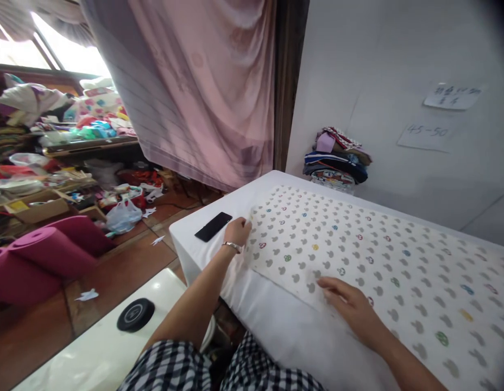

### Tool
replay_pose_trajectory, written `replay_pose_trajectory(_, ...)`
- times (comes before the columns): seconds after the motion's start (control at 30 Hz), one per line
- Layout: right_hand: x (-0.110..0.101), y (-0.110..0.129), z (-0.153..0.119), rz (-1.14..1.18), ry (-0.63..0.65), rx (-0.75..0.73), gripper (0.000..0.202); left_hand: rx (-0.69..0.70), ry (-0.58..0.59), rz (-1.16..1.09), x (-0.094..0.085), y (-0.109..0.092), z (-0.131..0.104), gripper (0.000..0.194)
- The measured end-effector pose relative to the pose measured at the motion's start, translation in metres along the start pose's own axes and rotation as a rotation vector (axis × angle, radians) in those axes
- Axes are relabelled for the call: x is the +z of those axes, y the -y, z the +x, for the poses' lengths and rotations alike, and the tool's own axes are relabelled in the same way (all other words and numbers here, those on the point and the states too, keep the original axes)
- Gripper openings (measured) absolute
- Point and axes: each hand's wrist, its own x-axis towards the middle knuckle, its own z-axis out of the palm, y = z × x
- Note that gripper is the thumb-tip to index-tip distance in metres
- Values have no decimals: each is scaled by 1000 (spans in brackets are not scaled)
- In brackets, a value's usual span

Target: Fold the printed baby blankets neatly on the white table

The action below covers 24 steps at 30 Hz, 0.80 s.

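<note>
A pale cloth (325, 233) printed with grey shapes and small coloured motifs lies spread over a table with a white cover (260, 304). My left hand (237, 232), with a bracelet at the wrist, is closed in a pinch on the cloth's left edge. My right hand (344, 297) rests at the near edge of the cloth, its fingers apart and nothing gripped between them. Just left of my left hand, a black phone (213, 226) lies flat on the white cover.
A round black object (136, 314) sits on a pale glossy surface (89, 347) at the lower left. Folded fabrics (337, 157) are stacked beyond the table by the wall. Pink rolls (52, 250), bags and boxes crowd the left floor. A pink curtain (211, 81) hangs behind.
</note>
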Motion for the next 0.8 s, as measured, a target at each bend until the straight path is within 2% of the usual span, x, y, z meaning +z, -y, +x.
replay_pose_trajectory(0.03, 10, 13, 14, 102, 44, 6, 42, 22, 21, -28, 6, -9, -3, 15)
replay_pose_trajectory(0.1, 32, 33, 42, 312, 55, 19, 46, 4, 107, -149, 18, -25, -9, 12)
replay_pose_trajectory(0.23, 73, 54, 91, 571, 37, 16, 59, -204, 378, -557, 39, -42, -21, 15)
replay_pose_trajectory(0.3, 89, 58, 107, 555, 28, -43, 59, -269, 479, -695, 43, -44, -23, 23)
replay_pose_trajectory(0.37, 101, 59, 120, 464, 9, -128, 55, -290, 527, -745, 44, -43, -22, 30)
replay_pose_trajectory(0.5, 112, 57, 136, 274, -66, -215, 46, -296, 611, -710, 38, -42, -16, 32)
replay_pose_trajectory(0.57, 113, 56, 141, 239, -89, -221, 38, -243, 654, -618, 35, -41, -9, 33)
replay_pose_trajectory(0.63, 114, 55, 143, 250, -68, -212, 33, -150, 633, -481, 34, -38, 6, 38)
replay_pose_trajectory(0.7, 116, 55, 144, 273, -22, -181, 34, -80, 540, -324, 36, -35, 31, 44)
replay_pose_trajectory(0.77, 118, 55, 143, 264, -2, -171, 35, -87, 439, -196, 44, -32, 64, 46)
replay_pose_trajectory(0.8, 120, 56, 142, 247, 4, -177, 36, -114, 425, -161, 50, -32, 82, 45)
